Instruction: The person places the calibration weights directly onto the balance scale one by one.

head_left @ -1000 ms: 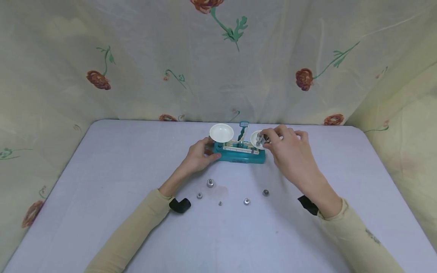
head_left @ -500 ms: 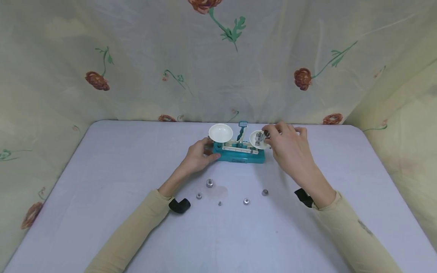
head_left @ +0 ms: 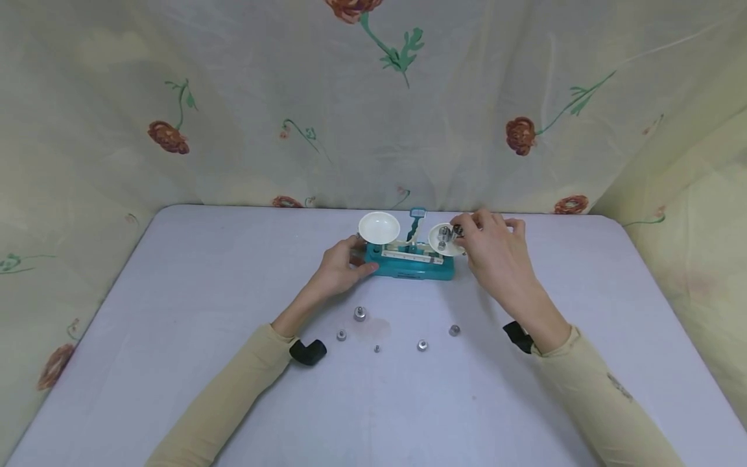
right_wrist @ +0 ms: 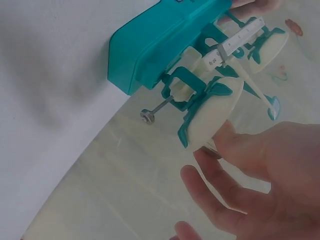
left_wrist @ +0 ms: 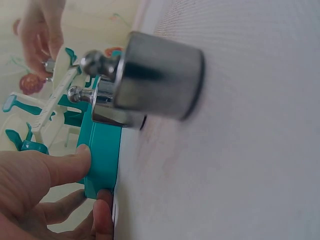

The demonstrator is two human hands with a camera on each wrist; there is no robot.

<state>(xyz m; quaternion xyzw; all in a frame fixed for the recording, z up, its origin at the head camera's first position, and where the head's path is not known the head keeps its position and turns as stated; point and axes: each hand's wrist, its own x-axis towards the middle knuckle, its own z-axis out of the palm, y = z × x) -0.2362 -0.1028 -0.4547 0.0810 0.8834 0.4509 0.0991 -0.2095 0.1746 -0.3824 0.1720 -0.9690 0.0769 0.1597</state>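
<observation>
A teal balance scale [head_left: 413,268] stands near the table's back edge, with a white left pan [head_left: 379,227] holding nothing and a white right pan [head_left: 436,245] bearing small metal weights [head_left: 443,235]. My left hand [head_left: 340,266] grips the left end of the base; in the left wrist view its thumb [left_wrist: 75,162] lies on the teal side. Over the right pan, my right hand [head_left: 497,256] pinches a metal weight [head_left: 458,231] between thumb and fingers. In the right wrist view, the pan and fingers mostly hide that weight [right_wrist: 212,150].
Several loose knobbed metal weights stand on the white table in front of the scale, among them a larger one [head_left: 360,314] and a tiny one [head_left: 377,349]. A flowered curtain [head_left: 350,130] hangs behind the table.
My right wrist has shifted slightly left and up, and the weights in the right pan show more plainly. My left hand keeps its hold on the scale's base.
</observation>
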